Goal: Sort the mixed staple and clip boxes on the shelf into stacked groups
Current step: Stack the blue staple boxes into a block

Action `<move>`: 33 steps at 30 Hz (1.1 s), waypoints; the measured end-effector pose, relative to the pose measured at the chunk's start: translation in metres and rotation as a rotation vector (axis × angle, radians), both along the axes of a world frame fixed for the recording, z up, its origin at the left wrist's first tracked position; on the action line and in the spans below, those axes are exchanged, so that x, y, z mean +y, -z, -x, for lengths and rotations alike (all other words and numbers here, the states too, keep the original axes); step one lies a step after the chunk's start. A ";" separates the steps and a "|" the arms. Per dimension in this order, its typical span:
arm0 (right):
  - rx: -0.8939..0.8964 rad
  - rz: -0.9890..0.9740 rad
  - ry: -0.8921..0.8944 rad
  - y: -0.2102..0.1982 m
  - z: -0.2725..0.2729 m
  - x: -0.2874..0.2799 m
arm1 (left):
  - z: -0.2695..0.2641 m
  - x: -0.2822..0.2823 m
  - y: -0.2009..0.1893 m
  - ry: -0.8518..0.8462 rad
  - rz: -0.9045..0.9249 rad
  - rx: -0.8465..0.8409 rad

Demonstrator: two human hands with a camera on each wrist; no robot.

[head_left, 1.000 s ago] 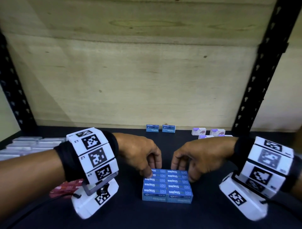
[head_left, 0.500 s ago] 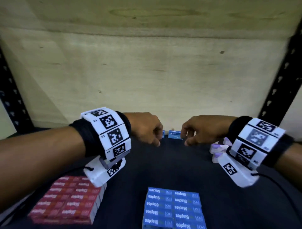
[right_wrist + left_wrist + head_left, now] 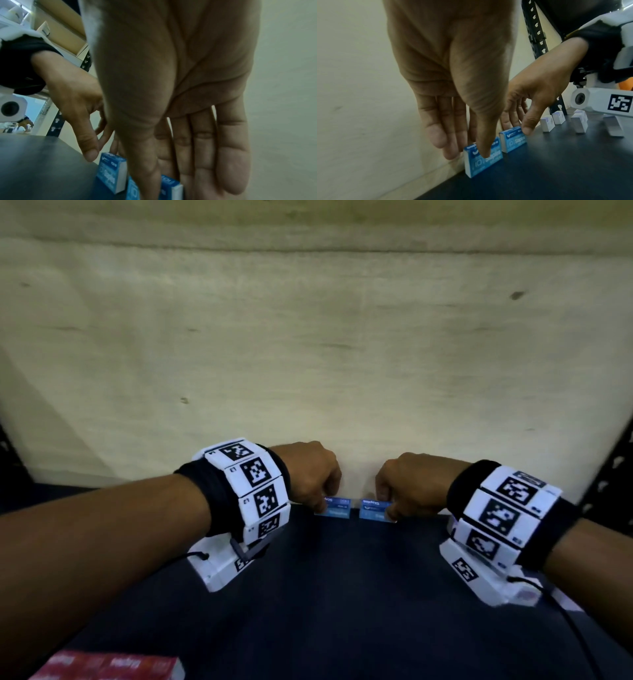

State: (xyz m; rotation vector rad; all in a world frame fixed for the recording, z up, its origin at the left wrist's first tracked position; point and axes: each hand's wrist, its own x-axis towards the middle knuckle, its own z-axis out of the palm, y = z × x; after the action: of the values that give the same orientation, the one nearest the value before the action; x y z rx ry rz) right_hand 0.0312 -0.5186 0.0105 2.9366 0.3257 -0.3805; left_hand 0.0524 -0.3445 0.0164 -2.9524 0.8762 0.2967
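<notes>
Blue staple boxes: L hand [image 3: 313, 474] pinches left box [image 3: 337, 507], R hand [image 3: 407, 482] pinches right box [image 3: 375, 509] at shelf [image 3: 342, 594] rear. Red stack [image 3: 109, 667] done; lavender boxes [image 3: 547, 123] left, by my read.

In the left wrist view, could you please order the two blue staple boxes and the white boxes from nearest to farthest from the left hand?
1. Near blue staple box, pinched by the left hand, against the back wall.
2. Second blue staple box, beside it, under the right hand.
3. White boxes, farther right by the shelf post.
</notes>
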 end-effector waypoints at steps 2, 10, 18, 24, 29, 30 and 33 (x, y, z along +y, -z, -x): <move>0.003 0.004 -0.007 0.001 -0.003 0.002 | -0.002 -0.001 0.003 0.007 0.005 0.006; 0.002 0.024 -0.026 -0.011 0.012 0.007 | 0.009 0.003 -0.001 -0.004 0.003 0.031; 0.051 -0.035 -0.015 -0.022 0.060 0.005 | 0.061 0.020 -0.012 0.019 -0.032 0.072; 0.125 -0.100 -0.018 -0.017 0.109 0.006 | 0.107 0.027 -0.010 0.046 -0.010 0.129; 0.154 -0.105 -0.020 -0.011 0.146 0.009 | 0.137 0.032 -0.006 0.079 -0.004 0.181; 0.154 -0.110 -0.017 -0.010 0.152 0.009 | 0.142 0.033 -0.005 0.083 -0.005 0.185; 0.165 -0.119 -0.004 -0.008 0.167 0.009 | 0.152 0.035 -0.004 0.085 -0.003 0.203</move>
State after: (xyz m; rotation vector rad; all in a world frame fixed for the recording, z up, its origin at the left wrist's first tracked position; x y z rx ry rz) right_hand -0.1361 -0.5099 0.0185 3.0263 0.3879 -0.6259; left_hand -0.0994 -0.3099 0.0203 -2.9098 1.0182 0.6011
